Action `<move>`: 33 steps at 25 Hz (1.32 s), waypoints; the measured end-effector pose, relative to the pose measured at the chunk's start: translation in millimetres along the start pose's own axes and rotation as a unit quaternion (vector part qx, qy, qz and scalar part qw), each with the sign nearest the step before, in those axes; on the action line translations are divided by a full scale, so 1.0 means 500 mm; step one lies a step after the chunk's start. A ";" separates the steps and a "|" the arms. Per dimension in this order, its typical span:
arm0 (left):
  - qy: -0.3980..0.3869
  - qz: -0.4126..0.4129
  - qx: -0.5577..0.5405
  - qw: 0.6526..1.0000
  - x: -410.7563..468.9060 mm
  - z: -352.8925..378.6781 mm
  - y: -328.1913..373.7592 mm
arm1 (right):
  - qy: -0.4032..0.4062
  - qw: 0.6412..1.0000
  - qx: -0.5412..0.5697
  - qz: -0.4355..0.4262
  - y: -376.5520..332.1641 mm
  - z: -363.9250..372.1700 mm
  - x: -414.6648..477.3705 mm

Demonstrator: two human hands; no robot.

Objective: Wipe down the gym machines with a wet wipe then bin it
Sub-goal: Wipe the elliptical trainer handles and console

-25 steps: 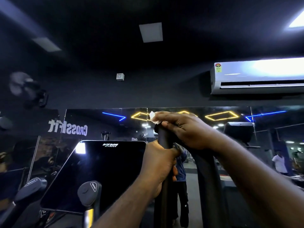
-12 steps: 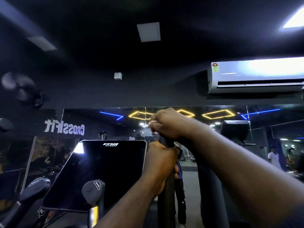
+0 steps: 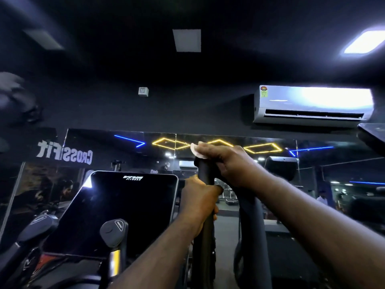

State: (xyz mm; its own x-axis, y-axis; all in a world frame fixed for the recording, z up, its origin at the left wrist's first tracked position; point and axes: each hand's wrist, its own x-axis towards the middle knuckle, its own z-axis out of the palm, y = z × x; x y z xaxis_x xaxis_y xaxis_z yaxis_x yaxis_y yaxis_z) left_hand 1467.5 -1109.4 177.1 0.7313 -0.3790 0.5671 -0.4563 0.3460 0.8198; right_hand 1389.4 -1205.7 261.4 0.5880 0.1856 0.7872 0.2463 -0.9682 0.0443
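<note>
A black upright handle bar point(image 3: 205, 230) of a gym machine rises in the middle of the view. My left hand point(image 3: 200, 199) is wrapped around the bar partway up. My right hand point(image 3: 227, 163) sits over the bar's top end, pressing a white wet wipe point(image 3: 195, 150) against it; only a corner of the wipe shows past my fingertips. A second black handle bar point(image 3: 250, 226) stands just to the right, under my right forearm.
The machine's dark console screen point(image 3: 116, 209) tilts up at the left, with a short grip knob point(image 3: 113, 231) in front of it. A mirror wall point(image 3: 312, 163) lies ahead, an air conditioner point(image 3: 312, 105) hangs above right, and a person in white point(image 3: 321, 198) stands far right.
My right hand has slid around the bar's top with the wipe, whose white corner shows again after being hidden. My left hand keeps its hold. The view has shifted slightly.
</note>
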 end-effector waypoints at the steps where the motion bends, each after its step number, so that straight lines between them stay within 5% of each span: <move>1: -0.001 -0.001 0.003 1.000 -0.001 -0.002 0.000 | 0.000 1.000 0.001 -0.029 0.005 -0.007 -0.018; 7: -0.002 -0.004 0.006 1.000 -0.001 -0.001 -0.005 | 0.022 0.994 -0.056 -0.091 0.044 -0.036 -0.171; 10: 0.007 0.004 0.007 1.000 -0.002 -0.002 -0.003 | 0.057 0.988 -0.070 -0.129 0.012 -0.013 -0.088; 14: -0.007 0.000 0.014 1.000 -0.003 -0.005 0.001 | -0.026 0.980 -0.137 -0.141 0.012 0.031 -0.029; 20: -0.007 0.010 -0.004 1.000 0.000 -0.002 -0.007 | 0.087 0.966 -0.201 -0.140 0.058 0.032 -0.192; 28: 0.000 0.010 -0.008 1.000 -0.006 0.002 -0.001 | 0.063 0.997 -0.015 0.039 -0.011 -0.025 -0.043; 31: -0.003 0.017 -0.002 1.000 -0.007 0.000 -0.001 | 0.097 0.976 0.153 0.120 0.017 -0.031 -0.164; 33: -0.005 0.019 0.001 1.000 -0.007 0.001 -0.006 | 0.044 0.950 0.242 0.194 0.050 -0.030 -0.196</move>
State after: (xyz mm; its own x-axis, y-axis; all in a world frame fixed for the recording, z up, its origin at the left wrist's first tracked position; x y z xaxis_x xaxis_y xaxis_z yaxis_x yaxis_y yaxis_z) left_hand 1466.0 -1109.8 172.9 0.7084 -0.3737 0.5987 -0.4846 0.3592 0.7976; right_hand 1326.6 -1250.3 194.5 0.6455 -0.2038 0.7360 0.3628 -0.7662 -0.5304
